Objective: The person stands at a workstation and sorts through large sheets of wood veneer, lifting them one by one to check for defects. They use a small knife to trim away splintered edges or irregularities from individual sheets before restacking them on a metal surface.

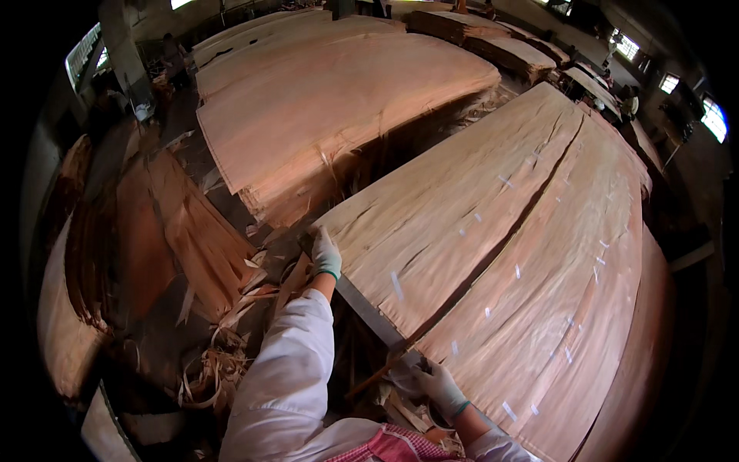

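A large pale wood veneer sheet [431, 223] lies on a stack in front of me, with a long dark gap running away from its near edge. Short pieces of whitish tape [396, 286] are stuck on both sides of that gap. My left hand [326, 254], in a white glove with a green cuff, grips the sheet's near left corner, its fingertips partly hidden. My right hand [440, 389], gloved alike, is curled at the near edge just right of the gap. Something small and dark shows at its fingers, too unclear to name. A narrow brown veneer strip [371, 380] sticks out beside it.
A tall veneer stack [339, 100] stands beyond on the left, with more stacks [508, 54] at the back. Reddish sheets [181, 223] lean at the left. Curled veneer scraps [215, 373] litter the floor. A person [174, 60] stands far left.
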`<action>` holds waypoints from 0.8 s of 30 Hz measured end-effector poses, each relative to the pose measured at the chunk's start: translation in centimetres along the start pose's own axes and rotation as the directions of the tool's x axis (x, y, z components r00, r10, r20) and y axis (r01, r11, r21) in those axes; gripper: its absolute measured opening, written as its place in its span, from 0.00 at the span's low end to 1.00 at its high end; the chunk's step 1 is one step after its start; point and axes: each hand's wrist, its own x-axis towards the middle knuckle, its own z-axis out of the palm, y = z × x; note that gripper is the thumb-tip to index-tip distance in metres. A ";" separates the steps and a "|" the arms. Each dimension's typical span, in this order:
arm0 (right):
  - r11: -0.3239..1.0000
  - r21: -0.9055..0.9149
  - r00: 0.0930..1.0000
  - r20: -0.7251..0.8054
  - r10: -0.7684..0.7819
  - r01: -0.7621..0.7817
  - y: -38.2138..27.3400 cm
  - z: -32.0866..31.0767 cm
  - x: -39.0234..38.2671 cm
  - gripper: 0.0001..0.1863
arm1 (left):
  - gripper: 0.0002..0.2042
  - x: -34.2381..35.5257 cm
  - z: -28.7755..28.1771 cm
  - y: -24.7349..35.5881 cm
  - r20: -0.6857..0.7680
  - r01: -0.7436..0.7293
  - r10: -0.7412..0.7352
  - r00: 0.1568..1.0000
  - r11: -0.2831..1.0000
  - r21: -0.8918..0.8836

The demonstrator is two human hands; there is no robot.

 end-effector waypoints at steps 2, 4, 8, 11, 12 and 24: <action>0.992 0.019 0.992 -0.019 -0.126 0.127 -0.5 0.3 1.5 0.15 | 0.24 0.3 -0.3 0.0 -0.111 -0.058 0.052 0.992 0.997 -0.046; 0.992 -0.007 0.992 0.008 -0.126 0.126 -3.6 0.7 0.5 0.14 | 0.20 -0.4 -1.7 -0.9 -0.123 -0.051 0.043 0.991 0.997 -0.060; 0.972 -0.132 0.978 -0.053 -0.203 0.195 -3.6 -3.7 1.1 0.11 | 0.08 -5.2 -3.3 8.3 -0.063 -0.220 0.212 0.975 0.961 -0.166; 0.959 -0.179 0.947 -0.198 -0.254 0.219 -7.8 -6.3 4.6 0.13 | 0.08 -10.8 -6.7 14.8 -0.083 -0.477 0.470 0.879 0.852 -0.216; 0.963 -0.033 0.928 -0.261 -0.267 0.268 -9.9 -6.8 5.6 0.15 | 0.06 -13.2 -6.8 16.9 -0.027 -0.465 0.494 0.869 0.796 -0.388; 0.990 0.120 0.656 -0.754 0.042 0.074 4.9 -20.4 2.0 0.08 | 0.29 -29.6 -13.2 7.5 0.553 -0.247 0.507 0.661 0.843 -0.478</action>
